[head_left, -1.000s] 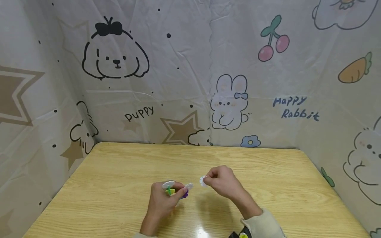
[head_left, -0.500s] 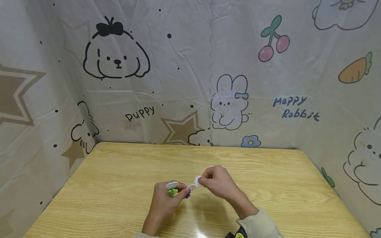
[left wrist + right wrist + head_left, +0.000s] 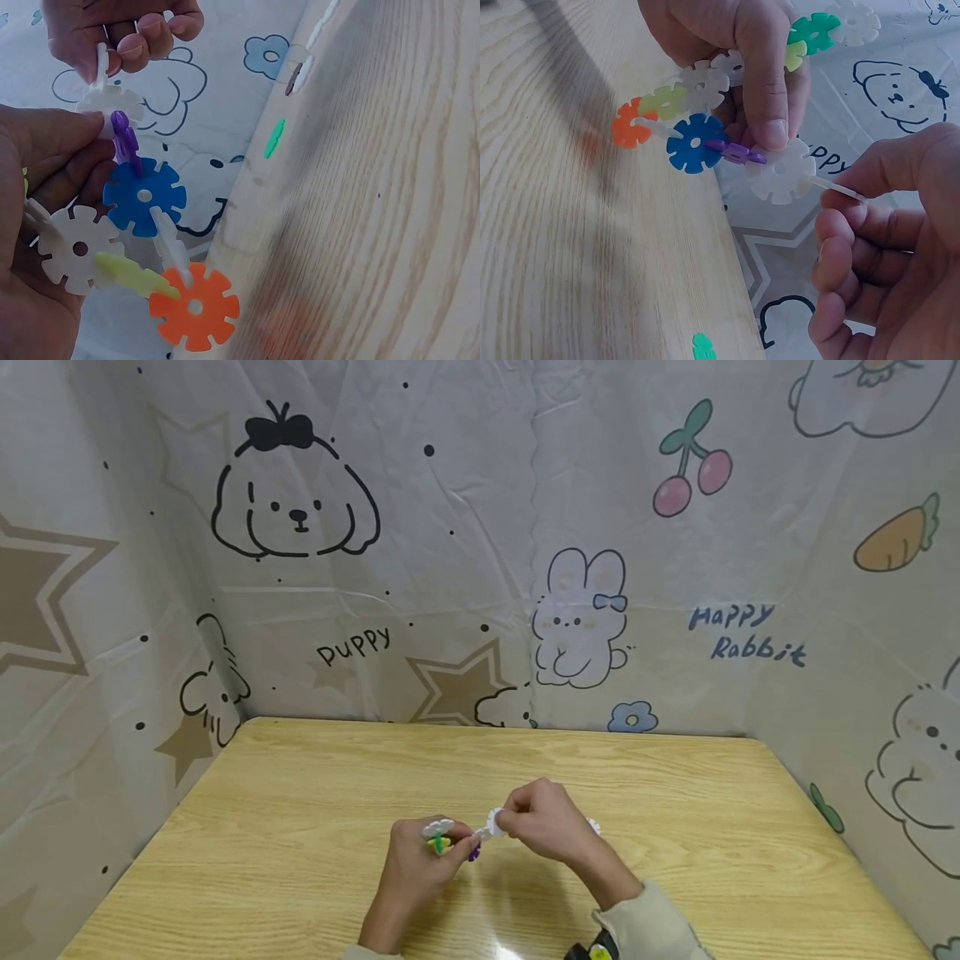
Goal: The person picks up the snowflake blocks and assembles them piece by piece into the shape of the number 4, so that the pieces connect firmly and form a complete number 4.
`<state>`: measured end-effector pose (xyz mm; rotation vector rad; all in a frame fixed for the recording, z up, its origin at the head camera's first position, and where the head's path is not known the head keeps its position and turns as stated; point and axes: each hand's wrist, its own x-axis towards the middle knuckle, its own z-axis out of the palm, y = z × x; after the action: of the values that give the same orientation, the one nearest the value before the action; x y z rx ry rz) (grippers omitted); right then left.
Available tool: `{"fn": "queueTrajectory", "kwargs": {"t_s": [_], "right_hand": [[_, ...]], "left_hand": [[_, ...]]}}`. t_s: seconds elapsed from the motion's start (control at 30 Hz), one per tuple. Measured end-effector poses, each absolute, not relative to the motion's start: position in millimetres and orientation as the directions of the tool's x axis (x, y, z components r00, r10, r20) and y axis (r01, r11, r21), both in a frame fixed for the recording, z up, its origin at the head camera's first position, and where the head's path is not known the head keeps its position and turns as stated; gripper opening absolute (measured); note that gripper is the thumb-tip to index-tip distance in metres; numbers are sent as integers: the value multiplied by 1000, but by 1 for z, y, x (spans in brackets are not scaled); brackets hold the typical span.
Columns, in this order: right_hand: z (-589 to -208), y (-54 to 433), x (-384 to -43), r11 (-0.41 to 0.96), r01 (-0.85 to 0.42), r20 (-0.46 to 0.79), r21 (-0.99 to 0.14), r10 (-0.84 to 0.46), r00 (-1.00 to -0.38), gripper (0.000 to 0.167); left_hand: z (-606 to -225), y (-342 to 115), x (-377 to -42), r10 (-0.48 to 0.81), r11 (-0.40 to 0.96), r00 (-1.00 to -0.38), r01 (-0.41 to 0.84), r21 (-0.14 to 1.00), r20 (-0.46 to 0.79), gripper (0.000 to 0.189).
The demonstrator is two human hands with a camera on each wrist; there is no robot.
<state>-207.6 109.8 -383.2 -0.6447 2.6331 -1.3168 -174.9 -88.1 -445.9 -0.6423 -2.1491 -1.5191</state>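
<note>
My left hand (image 3: 420, 864) holds a bent chain of notched plastic discs, its thumb and fingers pinching near one end. In the left wrist view the chain includes a purple disc (image 3: 126, 139), a blue disc (image 3: 145, 197), an orange disc (image 3: 195, 307), a yellow disc (image 3: 135, 275) and several white ones. A green disc (image 3: 814, 33) shows towards its other end in the right wrist view. My right hand (image 3: 547, 827) pinches a white disc (image 3: 838, 187), seen edge-on. That disc meets the notched rim of the chain's white end disc (image 3: 781, 172); how deep it sits I cannot tell.
Loose discs lie on the wooden table (image 3: 315, 777): a green one (image 3: 275, 139), a white one (image 3: 304, 73) and a dark one beside it. Another white disc (image 3: 595, 827) peeks out behind my right wrist. A printed cloth (image 3: 465, 527) hangs around the table's far sides.
My right hand has moved left with its white disc, closing the gap to the chain's white end disc. My left hand has shifted slightly right, still holding the chain.
</note>
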Motion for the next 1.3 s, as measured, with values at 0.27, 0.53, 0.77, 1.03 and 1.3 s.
{"fn": "queueTrajectory", "kwargs": {"t_s": [0.27, 0.53, 0.77, 1.03, 1.3], "right_hand": [[-387, 107, -210, 501, -318, 77, -805, -444, -893, 26], [-391, 104, -209, 486, -331, 109, -809, -429, -897, 26], [-391, 102, -209, 481, -331, 118, -812, -421, -899, 26], [-389, 101, -210, 503, -312, 88, -806, -418, -904, 28], [-387, 108, -213, 501, -313, 60, -807, -458, -887, 26]], "left_hand": [[-446, -88, -174, 110, 313, -780, 615, 723, 616, 15], [-449, -86, -177, 107, 346, -740, 654, 672, 664, 19], [-449, -86, -177, 97, 370, -708, 678, 636, 699, 20], [-448, -84, -177, 102, 385, -737, 649, 656, 669, 21], [-441, -88, -175, 57, 398, -845, 507, 764, 531, 16]]}}
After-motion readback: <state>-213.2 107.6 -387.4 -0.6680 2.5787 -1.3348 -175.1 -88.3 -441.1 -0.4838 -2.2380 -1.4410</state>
